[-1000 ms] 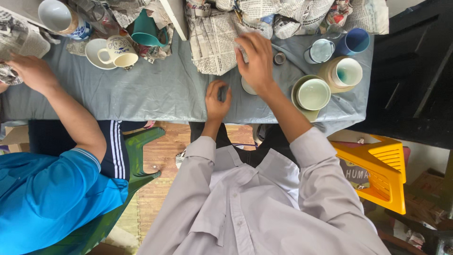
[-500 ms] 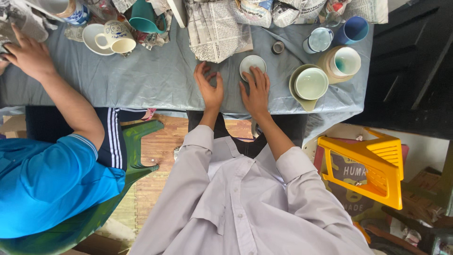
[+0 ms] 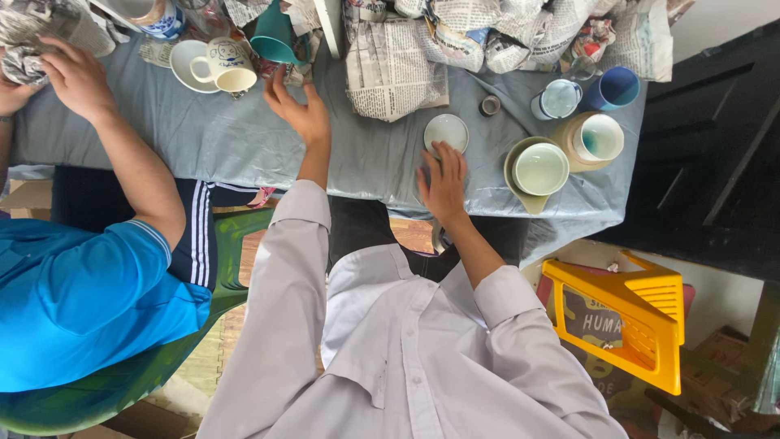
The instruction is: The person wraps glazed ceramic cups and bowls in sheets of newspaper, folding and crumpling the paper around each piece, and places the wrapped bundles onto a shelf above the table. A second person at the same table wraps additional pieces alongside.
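- Ceramic small white saucer sits just past the right hand; fingertips touch its near rim, fingers flat, gripping nothing.
- Left hand is spread wide, empty, reaching far-left toward the teal cup on its side.
- Risk: saucer could get shoved into the green bowl; the cup may roll.
- Both arms extended, sleeves over the grey tablecloth.
- Co-worker's hand far left, on newspaper.

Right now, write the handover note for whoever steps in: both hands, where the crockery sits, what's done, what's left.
Left hand: open, empty, raised over the grey tablecloth near the teal cup lying on its side.
Right hand: flat on the cloth, fingertips at the small white saucer.
Done: saucer, cups and bowls stand unwrapped on the table.
Left: crumpled newspaper bundles along the far edge look unopened.
A neighbour's hand grips another bundle.
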A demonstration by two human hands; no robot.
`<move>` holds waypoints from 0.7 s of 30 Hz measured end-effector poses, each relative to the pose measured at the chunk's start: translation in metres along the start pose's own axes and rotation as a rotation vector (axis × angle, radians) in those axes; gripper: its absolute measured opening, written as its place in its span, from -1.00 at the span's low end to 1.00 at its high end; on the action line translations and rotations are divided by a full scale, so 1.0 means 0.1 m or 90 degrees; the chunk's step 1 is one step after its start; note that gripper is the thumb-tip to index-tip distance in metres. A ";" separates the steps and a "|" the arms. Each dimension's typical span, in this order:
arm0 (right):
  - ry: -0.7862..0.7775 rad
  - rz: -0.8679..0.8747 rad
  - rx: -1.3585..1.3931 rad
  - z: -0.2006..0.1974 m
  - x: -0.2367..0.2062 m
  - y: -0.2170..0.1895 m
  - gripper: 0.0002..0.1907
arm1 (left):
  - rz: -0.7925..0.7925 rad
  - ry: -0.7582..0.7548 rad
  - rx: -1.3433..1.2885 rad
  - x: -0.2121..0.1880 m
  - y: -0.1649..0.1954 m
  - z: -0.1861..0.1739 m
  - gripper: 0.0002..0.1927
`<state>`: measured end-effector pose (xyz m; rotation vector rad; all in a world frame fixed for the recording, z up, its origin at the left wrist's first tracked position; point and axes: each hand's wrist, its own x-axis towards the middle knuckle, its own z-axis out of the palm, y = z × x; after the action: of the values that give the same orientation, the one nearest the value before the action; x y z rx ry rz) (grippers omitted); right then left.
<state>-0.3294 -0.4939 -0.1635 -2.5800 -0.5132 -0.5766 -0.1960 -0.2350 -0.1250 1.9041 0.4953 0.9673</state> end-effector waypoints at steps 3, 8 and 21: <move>-0.061 -0.191 -0.020 0.01 -0.01 0.03 -0.59 | 0.049 -0.108 0.070 0.31 0.09 0.04 -0.45; -0.126 -0.256 0.053 0.03 0.02 0.07 -0.62 | 0.262 -0.168 0.293 1.03 0.08 0.18 -0.53; -0.127 -0.179 0.112 0.11 -0.01 0.11 -0.72 | 0.485 -0.296 0.655 1.52 -0.10 0.27 -0.42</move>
<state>-0.3217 -0.4983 -0.1761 -2.4256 -0.9600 -0.3463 -0.0811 -0.1431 -0.0772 3.2841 -0.0921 0.6885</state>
